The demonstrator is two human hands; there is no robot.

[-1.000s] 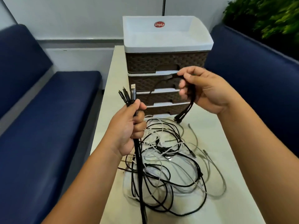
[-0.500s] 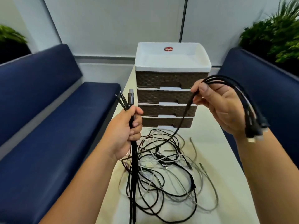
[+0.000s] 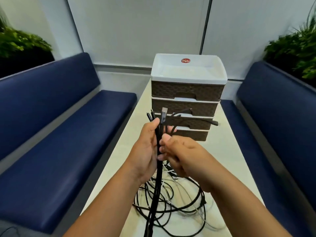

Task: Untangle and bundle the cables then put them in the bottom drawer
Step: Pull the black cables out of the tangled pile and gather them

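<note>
My left hand grips a bunch of black cables upright, plug ends sticking up above my fingers. My right hand presses against the same bunch from the right, pinching further black cable ends that fan out to the right. Below my hands a tangle of black and white cables lies on the cream table. Behind stands a brown woven drawer unit with a white top tray; its bottom drawer is shut and partly hidden by my hands.
Blue benches flank the table on the left and right. Green plants stand behind the right bench and at the far left. A white wall closes the back.
My right hand has swung in from the right with its looped cable ends and joined them to the bunch in my left hand. The camera has tilted upward.
</note>
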